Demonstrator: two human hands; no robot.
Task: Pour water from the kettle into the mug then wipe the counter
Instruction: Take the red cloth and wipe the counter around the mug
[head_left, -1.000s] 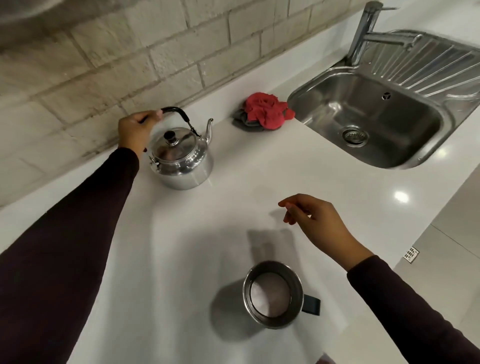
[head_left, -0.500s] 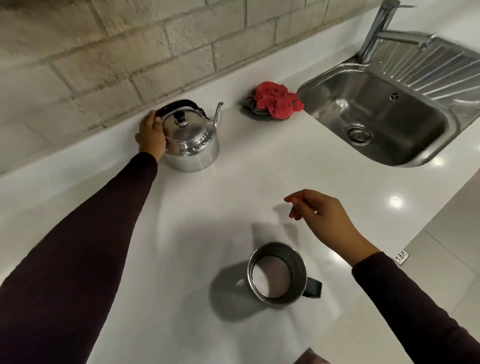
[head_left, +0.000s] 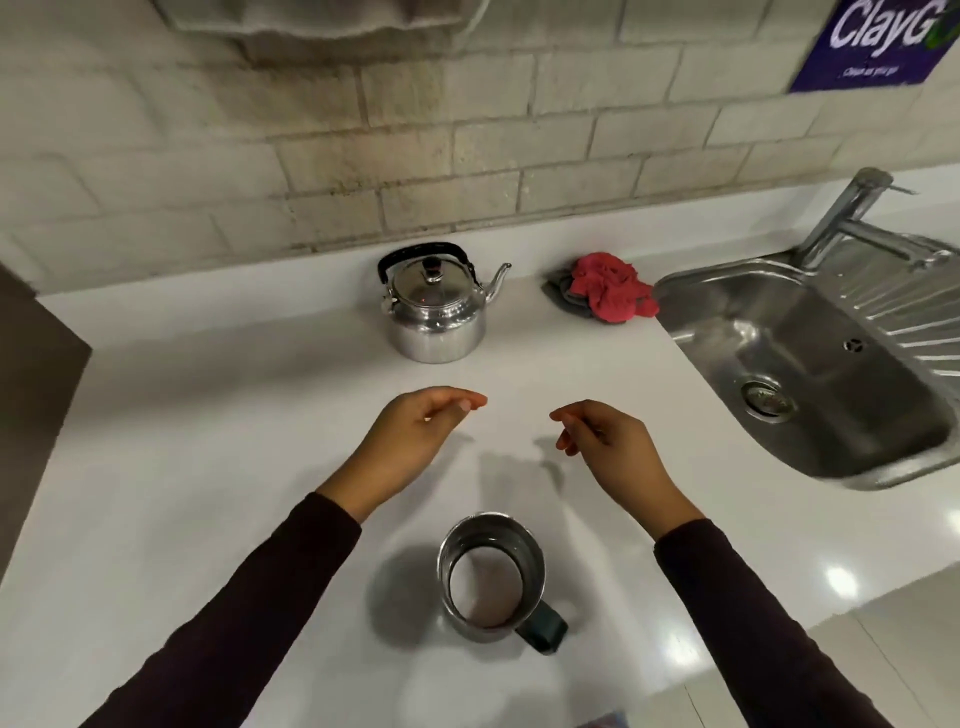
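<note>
Left hand (head_left: 410, 441): empty, above the counter (head_left: 208, 467), fingers loosely curled and apart.
Right hand (head_left: 613, 447): empty, fingers loosely curled and apart.
Kettle (head_left: 436, 306): upright by the brick wall, handle folded back.
Mug (head_left: 491, 577): upright near the front edge, between the forearms.
Red cloth (head_left: 610, 286): bunched beside the sink (head_left: 810, 374).
</note>
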